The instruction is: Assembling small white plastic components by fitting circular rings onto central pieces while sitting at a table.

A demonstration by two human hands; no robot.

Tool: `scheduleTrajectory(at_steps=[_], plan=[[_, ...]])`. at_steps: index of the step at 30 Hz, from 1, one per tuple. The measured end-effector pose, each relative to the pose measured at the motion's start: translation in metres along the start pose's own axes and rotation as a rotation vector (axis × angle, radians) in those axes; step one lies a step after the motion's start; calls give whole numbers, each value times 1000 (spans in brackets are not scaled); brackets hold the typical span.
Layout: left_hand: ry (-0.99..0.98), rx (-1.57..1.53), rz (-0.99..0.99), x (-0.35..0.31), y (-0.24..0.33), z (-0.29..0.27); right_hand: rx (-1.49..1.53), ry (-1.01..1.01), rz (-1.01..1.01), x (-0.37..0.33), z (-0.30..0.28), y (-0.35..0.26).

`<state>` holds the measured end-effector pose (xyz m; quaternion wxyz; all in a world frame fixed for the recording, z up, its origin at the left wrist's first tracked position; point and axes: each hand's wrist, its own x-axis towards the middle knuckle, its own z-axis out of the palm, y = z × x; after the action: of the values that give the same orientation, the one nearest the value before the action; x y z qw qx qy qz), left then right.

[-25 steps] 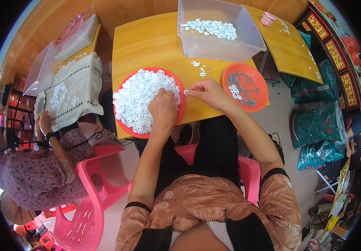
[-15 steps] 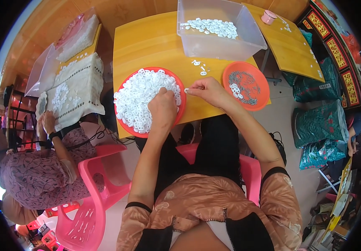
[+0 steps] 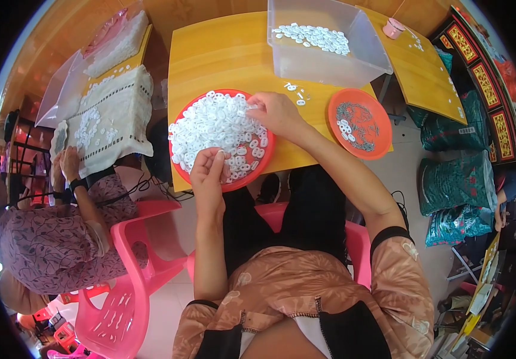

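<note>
yellow table (image 3: 222, 51), pink chair (image 3: 132, 281), tiled floor (image 3: 410, 179)

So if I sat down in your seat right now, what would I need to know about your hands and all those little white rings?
Left hand: at the near rim of the round red plastic plate, fingers pinched on white plastic rings.
Right hand: fingertips at the plate's far edge, on the pile.
Done: some rings lie in the clear plastic tub and on the smaller orange plate.
Left: the red plate is heaped full.

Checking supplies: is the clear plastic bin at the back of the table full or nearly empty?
Nearly empty: the clear plastic bin holds only a thin scatter of white rings on its floor.
</note>
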<state>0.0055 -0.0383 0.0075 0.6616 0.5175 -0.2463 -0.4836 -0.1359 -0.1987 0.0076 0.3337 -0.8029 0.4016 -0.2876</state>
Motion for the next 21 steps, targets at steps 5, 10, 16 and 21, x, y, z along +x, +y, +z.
scheduleTrajectory(at_steps=[5, 10, 16, 21], plan=[[26, -91, 4, -12, 0, -8, -121, -100, 10, -13, 3, -3], [31, -173, -33, -12, -3, -9, -286, -106, -43, -27, 5, -6], [44, -182, -59, -13, -3, -12, -486, -192, -10, -26, 18, -10], [39, -181, -82, -15, -3, -13, -592, -172, -139, -27, 27, -12]])
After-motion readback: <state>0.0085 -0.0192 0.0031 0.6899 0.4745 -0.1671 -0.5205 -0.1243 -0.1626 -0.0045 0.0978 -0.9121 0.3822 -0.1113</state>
